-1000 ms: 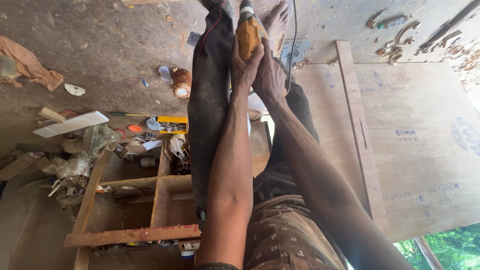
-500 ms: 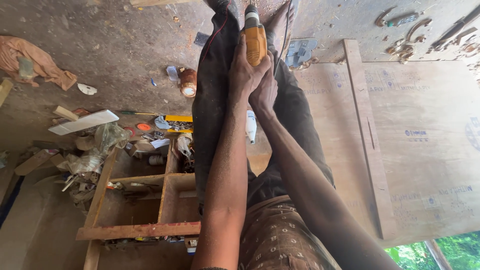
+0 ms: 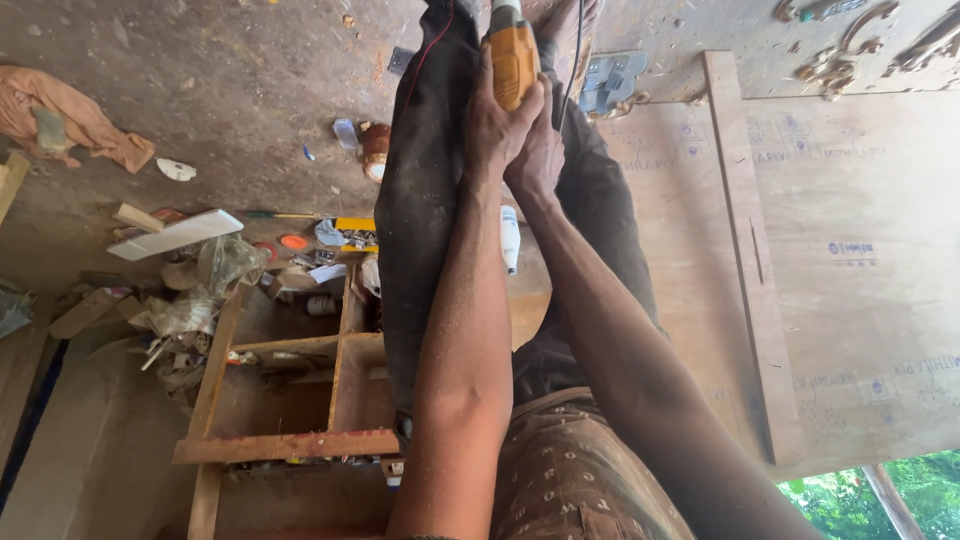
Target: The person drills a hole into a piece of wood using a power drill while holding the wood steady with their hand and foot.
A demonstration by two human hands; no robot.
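Orange power tool (image 3: 513,62) sits at the top of the head view, over dark trousers (image 3: 425,200), above a dusty concrete floor (image 3: 230,90). Plywood sheets (image 3: 860,270) lie to the right; a wooden frame (image 3: 290,400) and scattered scraps lie to the left. Its body is orange with a pale collar. Left hand (image 3: 497,125) and right hand (image 3: 540,150) both wrap tightly around its handle.

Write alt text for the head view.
Both hands, left hand and right hand, grip an orange power tool over dark trousers. Plywood sheets lie alongside; a wooden tool crate sits opposite.
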